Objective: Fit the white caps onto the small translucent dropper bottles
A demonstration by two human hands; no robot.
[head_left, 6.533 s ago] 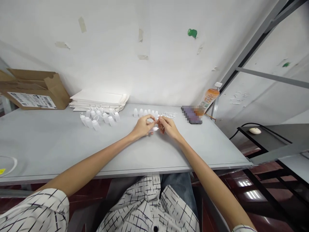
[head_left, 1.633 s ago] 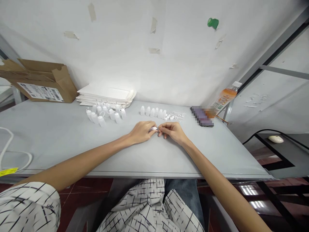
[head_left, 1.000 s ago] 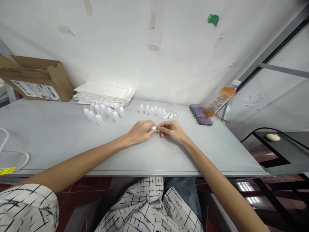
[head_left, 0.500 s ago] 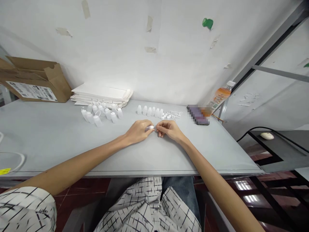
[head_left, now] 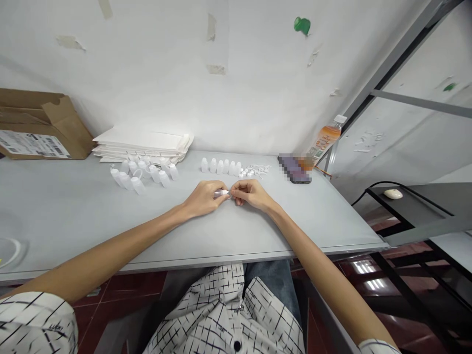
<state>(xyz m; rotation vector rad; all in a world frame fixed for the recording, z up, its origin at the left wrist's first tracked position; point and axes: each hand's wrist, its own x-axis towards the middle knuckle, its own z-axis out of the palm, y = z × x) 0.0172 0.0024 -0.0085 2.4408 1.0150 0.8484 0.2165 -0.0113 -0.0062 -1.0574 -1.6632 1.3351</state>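
My left hand (head_left: pixel 205 198) is closed around a small white squeeze bottle (head_left: pixel 221 193), which lies on its side with its nozzle toward the right. At the nozzle tip, my right hand (head_left: pixel 251 193) pinches a small thin pale piece, mostly hidden by the fingertips. Beyond the hands stands a row of small bottles without nozzles (head_left: pixel 220 167). Several small white nozzle tops (head_left: pixel 246 173) and a heap of thin white straps (head_left: pixel 261 170) lie to the right of that row. On the left, a group of bottles with nozzles (head_left: pixel 138 185) stands together, some with looped straps.
Behind the left group is a stack of white paper sheets or envelopes (head_left: pixel 143 140). An open cardboard box (head_left: pixel 44 128) sits at the far left. A phone (head_left: pixel 295 169) and an orange drink bottle (head_left: pixel 322 142) are at the back right. The grey table (head_left: pixel 236 236) ends near my lap.
The whole view has shifted, so the things on the table appear further left. Both hands keep their hold, with the bottle's nozzle slightly more visible between them.
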